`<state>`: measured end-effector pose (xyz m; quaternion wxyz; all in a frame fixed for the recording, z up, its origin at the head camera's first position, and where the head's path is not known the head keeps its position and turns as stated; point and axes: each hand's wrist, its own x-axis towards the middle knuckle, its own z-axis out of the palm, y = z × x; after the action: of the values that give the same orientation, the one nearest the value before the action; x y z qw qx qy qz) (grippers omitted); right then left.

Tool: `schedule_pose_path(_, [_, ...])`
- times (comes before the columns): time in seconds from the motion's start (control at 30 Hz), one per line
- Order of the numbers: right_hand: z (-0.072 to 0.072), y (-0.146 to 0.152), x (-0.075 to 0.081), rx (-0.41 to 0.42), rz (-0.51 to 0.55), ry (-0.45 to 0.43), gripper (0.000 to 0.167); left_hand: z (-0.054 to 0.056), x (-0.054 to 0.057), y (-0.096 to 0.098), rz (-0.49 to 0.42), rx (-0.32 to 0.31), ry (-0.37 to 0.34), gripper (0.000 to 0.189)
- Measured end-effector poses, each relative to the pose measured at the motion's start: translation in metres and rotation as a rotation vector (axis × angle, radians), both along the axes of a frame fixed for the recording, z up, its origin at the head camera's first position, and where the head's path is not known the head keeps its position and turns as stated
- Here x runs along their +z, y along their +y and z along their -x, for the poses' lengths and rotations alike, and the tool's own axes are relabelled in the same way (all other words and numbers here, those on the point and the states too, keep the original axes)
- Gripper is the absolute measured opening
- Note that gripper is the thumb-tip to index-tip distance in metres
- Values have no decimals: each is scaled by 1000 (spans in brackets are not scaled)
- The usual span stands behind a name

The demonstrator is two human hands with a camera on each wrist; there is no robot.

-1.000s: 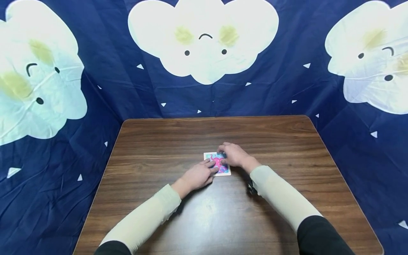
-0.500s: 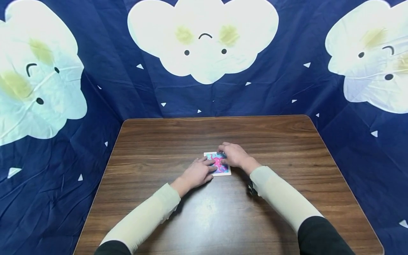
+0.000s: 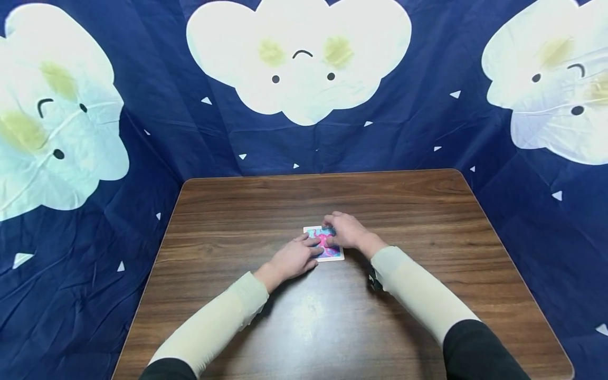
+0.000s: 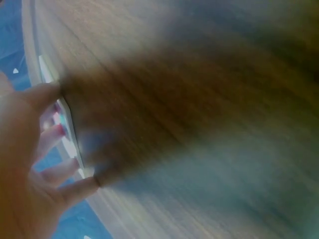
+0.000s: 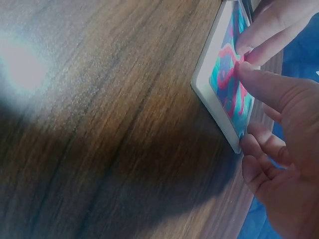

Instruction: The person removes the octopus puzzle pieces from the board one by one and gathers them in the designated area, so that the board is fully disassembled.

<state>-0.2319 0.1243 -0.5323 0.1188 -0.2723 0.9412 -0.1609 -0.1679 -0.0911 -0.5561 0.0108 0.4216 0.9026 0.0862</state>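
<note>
A small flat picture card (image 3: 334,254) with a thick white border lies on the table, printed with a pink octopus on blue. My left hand (image 3: 292,258) reaches over its left side, fingers spread and fairly straight, tips resting on the picture. At the card's right side, my right hand (image 3: 348,231) bends over the upper corner. The right wrist view shows its thumb (image 5: 264,84) on the printed face, right beside the left fingertips, while its other fingers curl by the edge (image 5: 238,147). Both hands hide parts of the picture.
The brown wood-grain table (image 3: 237,211) has rounded corners. A dark blue cloth with white clouds (image 3: 304,58) hangs around its back and sides. A light reflection (image 3: 311,311) shines on the near tabletop.
The left fingers have shifted slightly and spread on the card's left side. The right hand and the card stay almost in place; the head view has moved a little.
</note>
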Motion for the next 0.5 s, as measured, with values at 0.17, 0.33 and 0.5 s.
schedule_pose_path(0.17, [1, 1, -2, -20, 21, -20, 42, 0, 1, 0, 12, -12, 5, 40])
schedule_pose_path(0.33, [3, 2, -4, -31, 47, -33, 40, -1, 0, 4, 30, 16, 14, 41])
schedule_pose_path(0.5, [5, 1, -4, -29, 61, -40, 38, -5, -1, 9, 0, 104, 3, 46])
